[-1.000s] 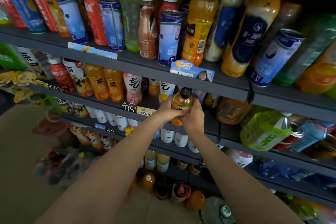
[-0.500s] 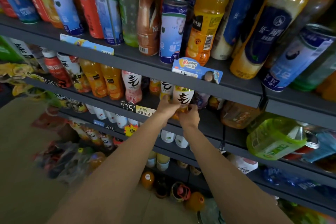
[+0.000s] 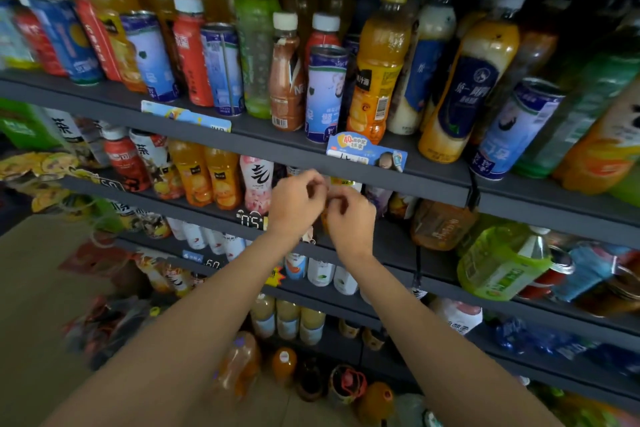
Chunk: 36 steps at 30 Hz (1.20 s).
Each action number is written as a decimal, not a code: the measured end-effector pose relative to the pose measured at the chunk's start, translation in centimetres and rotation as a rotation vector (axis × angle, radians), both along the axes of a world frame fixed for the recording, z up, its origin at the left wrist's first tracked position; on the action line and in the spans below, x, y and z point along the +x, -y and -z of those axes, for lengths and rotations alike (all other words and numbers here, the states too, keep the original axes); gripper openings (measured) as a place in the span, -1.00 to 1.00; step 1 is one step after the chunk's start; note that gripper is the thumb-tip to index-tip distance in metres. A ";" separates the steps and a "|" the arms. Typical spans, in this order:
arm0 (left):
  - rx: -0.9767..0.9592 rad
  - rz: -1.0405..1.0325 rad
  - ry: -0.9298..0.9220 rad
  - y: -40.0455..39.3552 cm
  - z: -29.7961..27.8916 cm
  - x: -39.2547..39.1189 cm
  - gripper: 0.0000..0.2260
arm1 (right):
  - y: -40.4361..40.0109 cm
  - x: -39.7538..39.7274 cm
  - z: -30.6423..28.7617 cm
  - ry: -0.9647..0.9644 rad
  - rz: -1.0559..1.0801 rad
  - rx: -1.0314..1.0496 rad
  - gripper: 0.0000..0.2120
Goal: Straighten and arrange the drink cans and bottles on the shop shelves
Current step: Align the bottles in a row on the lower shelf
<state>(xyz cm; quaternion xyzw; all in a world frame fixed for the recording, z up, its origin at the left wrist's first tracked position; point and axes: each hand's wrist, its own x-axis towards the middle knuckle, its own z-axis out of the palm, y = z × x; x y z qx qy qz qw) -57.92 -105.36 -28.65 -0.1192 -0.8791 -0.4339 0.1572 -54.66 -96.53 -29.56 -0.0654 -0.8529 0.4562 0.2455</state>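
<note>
Two bare hands meet at the centre of the frame in front of the second shelf [image 3: 398, 236] of a shop's drinks display. The left hand [image 3: 296, 199] and the right hand [image 3: 351, 218] both have curled fingers, set close together around a small bottle [image 3: 343, 183] that stands on that shelf; only a strip of its yellow and white label shows between and above the knuckles, so whether either hand actually grips it cannot be told.

Just left of the hands stands a pink and white bottle [image 3: 257, 184], then two orange juice bottles [image 3: 204, 175]. To the right, an amber bottle [image 3: 441, 227] lies tipped on the same shelf, and a large green bottle [image 3: 502, 262] lies on its side at the right of the frame.

On the top shelf [image 3: 277, 139], across the upper half of the frame, stand upright a tall green bottle [image 3: 256, 48], a brown bottle with a white cap [image 3: 286, 76], a pale blue can [image 3: 325, 94] and an orange bottle with a yellow cap [image 3: 375, 62]. A blue price tag [image 3: 367, 153] hangs from that shelf's edge directly above the hands.

Lower shelves at the bottom centre hold small white bottles [image 3: 320, 272] and pale yellow bottles [image 3: 287, 319].
</note>
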 end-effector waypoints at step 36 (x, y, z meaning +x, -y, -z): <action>0.179 0.395 0.030 -4.2 -12.1 0.4 -0.33 | -5.7 0.9 -13.7 -0.227 0.220 -0.050 -0.46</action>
